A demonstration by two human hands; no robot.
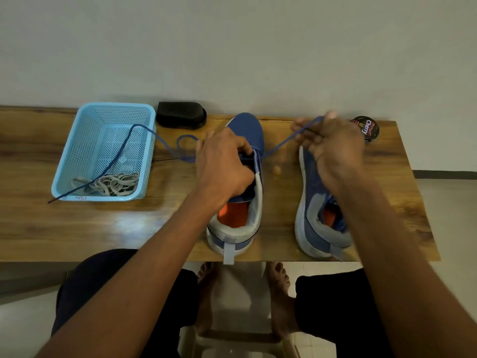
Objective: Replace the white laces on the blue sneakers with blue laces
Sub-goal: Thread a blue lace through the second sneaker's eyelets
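Head camera, close above table (77, 228), facing forward-down toward wall.

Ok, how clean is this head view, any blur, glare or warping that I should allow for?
Head view: the right hand is motion-blurred, so its hold on the blue lace looks soft; the left hand is sharper. A bright glare patch lies on the table near its front edge. Wide-angle warping bends the table's edges. Light is dim and even.

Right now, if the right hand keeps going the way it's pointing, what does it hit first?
The right hand, pinching the blue lace, points toward the wall. Probably nothing on the table first; the polish tin sits just to its right. Depth is unclear.
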